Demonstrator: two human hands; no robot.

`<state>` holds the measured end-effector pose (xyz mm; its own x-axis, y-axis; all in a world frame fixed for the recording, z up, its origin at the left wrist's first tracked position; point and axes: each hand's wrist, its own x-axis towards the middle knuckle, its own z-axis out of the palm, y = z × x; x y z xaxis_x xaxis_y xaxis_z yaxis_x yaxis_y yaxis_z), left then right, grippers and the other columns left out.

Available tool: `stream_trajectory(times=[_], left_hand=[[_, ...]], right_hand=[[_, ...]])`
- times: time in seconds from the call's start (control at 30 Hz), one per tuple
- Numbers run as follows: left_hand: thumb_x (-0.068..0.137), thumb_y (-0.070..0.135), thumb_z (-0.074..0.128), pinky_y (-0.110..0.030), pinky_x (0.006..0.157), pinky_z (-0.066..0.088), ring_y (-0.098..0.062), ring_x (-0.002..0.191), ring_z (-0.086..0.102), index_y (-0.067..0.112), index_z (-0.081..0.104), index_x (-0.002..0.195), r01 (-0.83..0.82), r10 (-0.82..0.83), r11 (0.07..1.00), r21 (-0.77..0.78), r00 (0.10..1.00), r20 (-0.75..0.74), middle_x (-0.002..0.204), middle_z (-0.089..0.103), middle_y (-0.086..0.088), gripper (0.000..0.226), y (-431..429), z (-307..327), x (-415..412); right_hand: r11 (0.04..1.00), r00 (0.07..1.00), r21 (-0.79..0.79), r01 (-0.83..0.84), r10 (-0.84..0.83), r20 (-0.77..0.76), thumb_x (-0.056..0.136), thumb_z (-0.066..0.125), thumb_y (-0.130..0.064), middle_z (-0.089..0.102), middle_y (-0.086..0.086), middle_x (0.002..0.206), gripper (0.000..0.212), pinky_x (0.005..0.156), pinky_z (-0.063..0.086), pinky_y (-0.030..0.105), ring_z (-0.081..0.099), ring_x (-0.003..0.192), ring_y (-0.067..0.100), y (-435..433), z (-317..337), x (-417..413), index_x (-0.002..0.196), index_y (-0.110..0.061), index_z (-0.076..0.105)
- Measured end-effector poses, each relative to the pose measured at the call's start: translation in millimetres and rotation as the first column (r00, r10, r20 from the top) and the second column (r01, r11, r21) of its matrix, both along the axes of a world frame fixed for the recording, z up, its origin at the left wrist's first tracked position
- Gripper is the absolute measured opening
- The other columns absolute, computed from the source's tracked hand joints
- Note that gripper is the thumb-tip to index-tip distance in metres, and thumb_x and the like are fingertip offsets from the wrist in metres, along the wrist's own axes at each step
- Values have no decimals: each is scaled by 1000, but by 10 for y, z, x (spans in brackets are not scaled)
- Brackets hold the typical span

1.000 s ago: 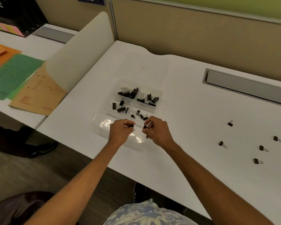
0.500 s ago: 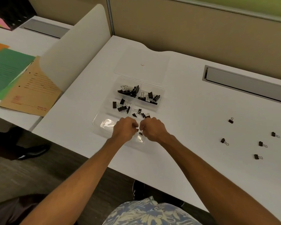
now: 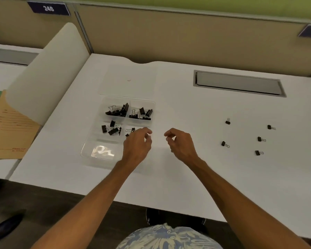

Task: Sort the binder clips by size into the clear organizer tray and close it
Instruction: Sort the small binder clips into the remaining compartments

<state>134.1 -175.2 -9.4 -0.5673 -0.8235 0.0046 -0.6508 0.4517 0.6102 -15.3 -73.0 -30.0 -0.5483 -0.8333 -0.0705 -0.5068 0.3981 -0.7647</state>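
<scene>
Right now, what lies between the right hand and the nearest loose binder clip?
Nothing: in the head view the white desk is bare between the right hand and the nearest loose binder clip.

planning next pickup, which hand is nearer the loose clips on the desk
Right. The right hand hangs left of the loose clips; left hand farther left, over the tray.
</scene>
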Motion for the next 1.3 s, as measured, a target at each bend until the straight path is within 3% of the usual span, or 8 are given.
stream_trajectory(times=[0.13,0.3,0.6,0.87,1.07,1.3], left_hand=[[90,22,58,-35,75,53,-11,80,61,24,68,100,94,-94,996,6,996,5,92,69,10,14,267,42,-408],[91,23,58,-27,71,45,-9,79,58,25,68,99,185,-185,982,29,982,24,97,68,12,13,649,4,-911],[92,23,60,-28,75,47,-11,78,62,28,66,99,234,-237,969,86,971,30,107,62,11,11,1285,-163,-1816],[91,22,62,-26,75,43,-10,94,58,27,66,104,240,-247,965,108,967,56,105,62,10,14,1668,-371,-2277],[91,22,63,-25,71,41,-13,93,59,25,67,103,218,-227,970,103,971,81,105,63,6,13,1769,-450,-2452],[91,23,64,-29,75,50,-12,91,61,26,68,102,171,-181,979,107,979,91,106,64,7,12,1777,-506,-2498]], right_hand=[[996,996,6,92,-92,23,90,54,-14,64,-14,82,19,70,58,39,63,63,12,436,-21,-359,97,-24,68],[985,985,24,171,-172,23,90,53,-14,64,-15,79,19,70,58,39,65,63,12,962,-34,-840,96,-25,67],[961,963,72,268,-269,2,91,56,-15,68,-11,87,17,69,59,40,68,65,14,1895,-141,-1820,95,-27,68],[941,947,117,317,-308,-88,92,55,-6,72,-4,98,22,79,54,29,65,84,11,2497,-311,-2508,100,-19,71],[963,969,134,235,-222,-103,89,66,-10,67,-2,100,18,78,48,24,62,89,13,2639,-432,-2769,105,-18,69],[969,981,237,67,-21,-193,84,74,-17,61,0,113,36,88,35,27,48,114,20,2573,-578,-2860,119,-22,67]])
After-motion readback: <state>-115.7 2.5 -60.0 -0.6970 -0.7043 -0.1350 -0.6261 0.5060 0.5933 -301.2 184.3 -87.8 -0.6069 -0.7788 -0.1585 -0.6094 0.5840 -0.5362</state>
